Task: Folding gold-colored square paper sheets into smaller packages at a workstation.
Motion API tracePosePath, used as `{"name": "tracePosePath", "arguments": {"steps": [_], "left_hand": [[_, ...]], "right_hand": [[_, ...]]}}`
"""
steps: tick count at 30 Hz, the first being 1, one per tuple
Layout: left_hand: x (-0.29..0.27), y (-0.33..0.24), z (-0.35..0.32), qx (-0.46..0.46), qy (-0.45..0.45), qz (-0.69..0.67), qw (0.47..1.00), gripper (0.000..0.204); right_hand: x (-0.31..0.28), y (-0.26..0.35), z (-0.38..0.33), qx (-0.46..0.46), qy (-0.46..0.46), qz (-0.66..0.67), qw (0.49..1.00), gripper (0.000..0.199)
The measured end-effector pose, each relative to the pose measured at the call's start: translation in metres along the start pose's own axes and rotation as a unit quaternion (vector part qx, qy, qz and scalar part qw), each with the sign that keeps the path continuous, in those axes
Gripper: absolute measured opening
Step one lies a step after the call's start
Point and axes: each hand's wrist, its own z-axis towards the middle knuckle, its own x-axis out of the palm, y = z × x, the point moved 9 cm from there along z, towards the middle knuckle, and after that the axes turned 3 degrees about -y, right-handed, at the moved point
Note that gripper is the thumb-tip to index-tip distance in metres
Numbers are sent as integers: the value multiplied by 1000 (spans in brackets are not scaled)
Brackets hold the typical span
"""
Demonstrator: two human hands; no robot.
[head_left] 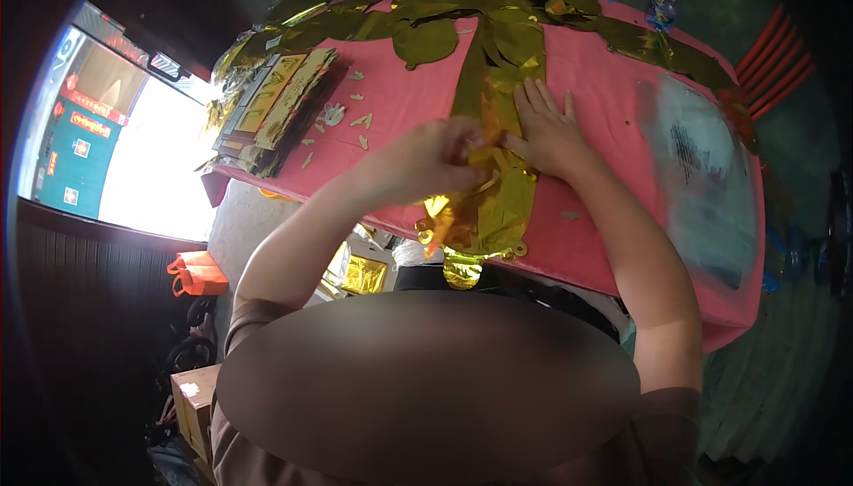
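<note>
A long flat piece of gold foil [498, 193] lies across a table covered in pink cloth [595, 68] and hangs over the near edge. My left hand [435, 159] is closed on a crumpled bit of that foil near its middle. My right hand [544, 126] lies flat on the foil just beside it, fingers spread and pressing it onto the cloth. More gold foil shapes [444, 6] spread over the far part of the table.
A stack of gold-printed sheets [280, 99] sits at the table's left end, with small pale scraps [360, 120] beside it. A clear plastic bag [702, 175] lies at the right. A bottle [665, 2] stands at the far edge. An orange bag [197, 274] and a cardboard box [194, 402] are on the floor.
</note>
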Motion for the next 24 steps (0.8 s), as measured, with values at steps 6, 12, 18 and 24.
{"name": "tracePosePath", "arguments": {"steps": [6, 12, 18, 24], "left_hand": [[43, 4, 15, 16, 83, 33, 996, 34], [-4, 43, 45, 52, 56, -146, 986, 34], [-15, 55, 58, 253, -154, 164, 941, 48], [13, 70, 72, 236, -78, 264, 932, 75]], "right_hand": [[5, -3, 2, -1, -12, -26, 1000, 78], [-3, 2, -1, 10, 4, -18, 1000, 72], [-2, -1, -2, 5, 7, -28, 1000, 72], [0, 1, -2, 1, 17, -41, 999, 68]]}}
